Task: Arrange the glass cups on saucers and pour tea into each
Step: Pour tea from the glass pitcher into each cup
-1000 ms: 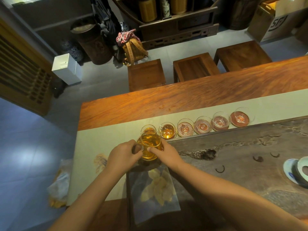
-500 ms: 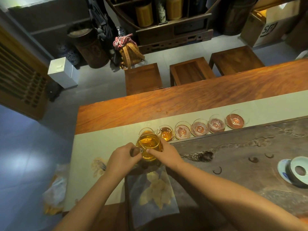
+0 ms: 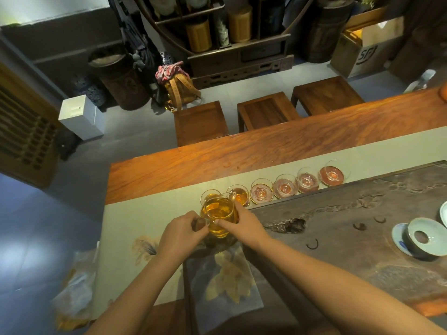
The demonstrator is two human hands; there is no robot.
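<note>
A glass pitcher [image 3: 219, 215] of amber tea is held over the table runner's near end. My left hand [image 3: 180, 234] grips its handle, and my right hand [image 3: 242, 224] holds its right side with thumb and fingers. Its spout points at the second glass cup [image 3: 239, 195], which holds amber tea. The first cup [image 3: 209, 195] sits partly hidden behind the pitcher and shows tea too. Several more glass cups [image 3: 284, 188] stand on reddish saucers in a row running right to the last cup [image 3: 332, 175]; these look empty.
A pale runner [image 3: 150, 213] covers the wooden table [image 3: 217, 160]. A dark stone tea tray [image 3: 350, 226] lies to the right, bearing a pale blue lidded bowl on a saucer [image 3: 422, 240]. A printed cloth [image 3: 225, 274] lies below the pitcher. Three wooden stools [image 3: 266, 112] stand beyond the table.
The pitcher has shifted slightly right with both hands on it, its spout now toward the second cup. The view has tilted a little.
</note>
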